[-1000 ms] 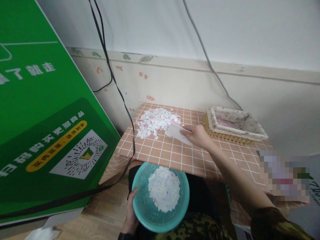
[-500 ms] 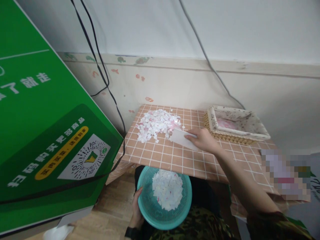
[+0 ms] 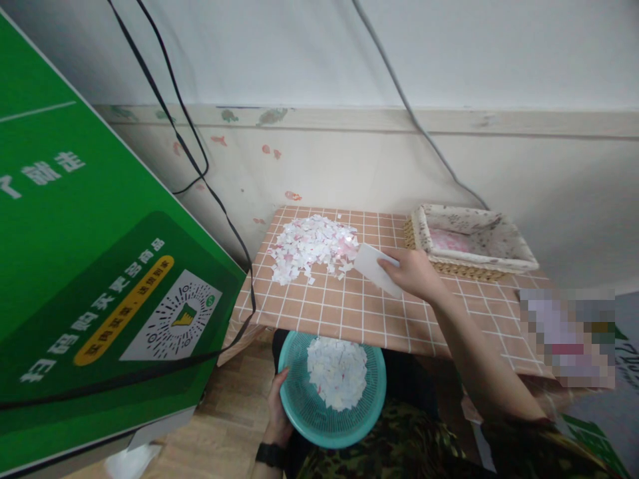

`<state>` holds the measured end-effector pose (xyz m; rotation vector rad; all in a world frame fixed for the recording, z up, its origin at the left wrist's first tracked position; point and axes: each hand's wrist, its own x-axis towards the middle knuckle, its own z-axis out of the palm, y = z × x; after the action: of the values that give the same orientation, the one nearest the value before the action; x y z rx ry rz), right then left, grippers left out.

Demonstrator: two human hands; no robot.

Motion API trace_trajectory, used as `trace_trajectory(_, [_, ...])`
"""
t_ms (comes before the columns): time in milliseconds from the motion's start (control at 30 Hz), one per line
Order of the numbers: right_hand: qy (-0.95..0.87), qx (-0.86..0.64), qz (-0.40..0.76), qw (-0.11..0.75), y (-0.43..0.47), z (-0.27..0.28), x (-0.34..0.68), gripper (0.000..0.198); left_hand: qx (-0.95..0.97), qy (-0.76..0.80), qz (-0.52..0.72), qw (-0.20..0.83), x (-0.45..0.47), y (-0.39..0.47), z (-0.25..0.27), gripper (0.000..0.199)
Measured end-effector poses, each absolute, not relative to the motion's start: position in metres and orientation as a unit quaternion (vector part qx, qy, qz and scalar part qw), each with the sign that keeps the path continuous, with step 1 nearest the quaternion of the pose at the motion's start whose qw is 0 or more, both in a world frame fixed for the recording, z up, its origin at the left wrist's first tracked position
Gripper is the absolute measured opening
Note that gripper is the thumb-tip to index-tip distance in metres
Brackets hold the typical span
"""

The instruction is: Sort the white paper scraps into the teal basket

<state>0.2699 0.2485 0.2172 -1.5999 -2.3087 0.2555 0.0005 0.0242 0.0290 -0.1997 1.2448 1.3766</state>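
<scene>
My right hand (image 3: 417,273) grips a flat white card (image 3: 375,267) above the checked table. The card's far edge is close to the right side of a heap of white and pinkish paper scraps (image 3: 313,246). My left hand (image 3: 279,402) is closed round the left rim of a round teal plastic basket (image 3: 333,436), which sits at my lap just below the table's front edge. Inside the basket lies a pile of similar white paper bits (image 3: 338,372).
A wicker basket with a floral cloth lining (image 3: 474,256) stands at the table's back right, something pink inside. To the left rises a large green panel (image 3: 50,233) with black cables (image 3: 212,189) hanging beside it. Behind the brown checked tablecloth (image 3: 319,313) is a wall.
The card in my right hand has shifted slightly right and away from the heap, and tilted more steeply. My left hand still holds the teal basket.
</scene>
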Motion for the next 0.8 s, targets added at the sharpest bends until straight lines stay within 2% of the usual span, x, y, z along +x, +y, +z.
trace_trajectory(333, [-0.828, -0.517, 0.127, 0.175, 0.247, 0.219, 0.272, 0.026, -0.085, 0.542, 0.603, 0.579, 0.0, 0.02, 0.019, 0.022])
trace_trajectory(633, [-0.795, -0.562, 0.125, 0.191, 0.231, 0.206, 0.268, 0.029, -0.086, 0.528, 0.6, 0.594, 0.001, 0.023, 0.019, 0.022])
trace_trajectory(800, [-0.777, -0.572, 0.131, 0.226, 0.23, 0.204, 0.266, 0.029, -0.088, 0.517, 0.6, 0.604, -0.002, 0.021, 0.012, 0.022])
